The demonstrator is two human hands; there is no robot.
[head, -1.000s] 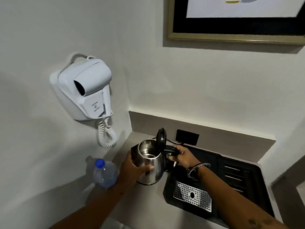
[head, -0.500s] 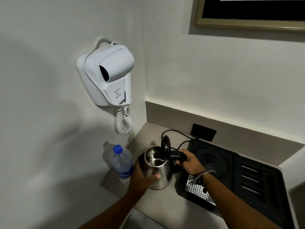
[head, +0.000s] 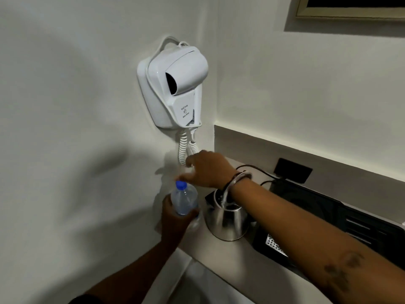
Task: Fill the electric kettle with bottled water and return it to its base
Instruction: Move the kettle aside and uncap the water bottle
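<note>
One water bottle (head: 183, 200) gripped upright in left hand (head: 174, 218), right hand (head: 208, 170) reaching over its blue cap (head: 181, 184), fingers loosely spread, one steel kettle (head: 228, 220) just right of left hand on counter (head: 230, 260), one wall hairdryer (head: 175, 84) above.

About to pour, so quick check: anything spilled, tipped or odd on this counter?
Nothing stands out. The kettle stands upright on the counter, the bottle is capped in the left hand, and no spill shows.

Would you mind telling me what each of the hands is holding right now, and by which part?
The left hand grips the water bottle around its lower body. The right hand holds nothing; its fingertips reach toward the blue cap.
</note>
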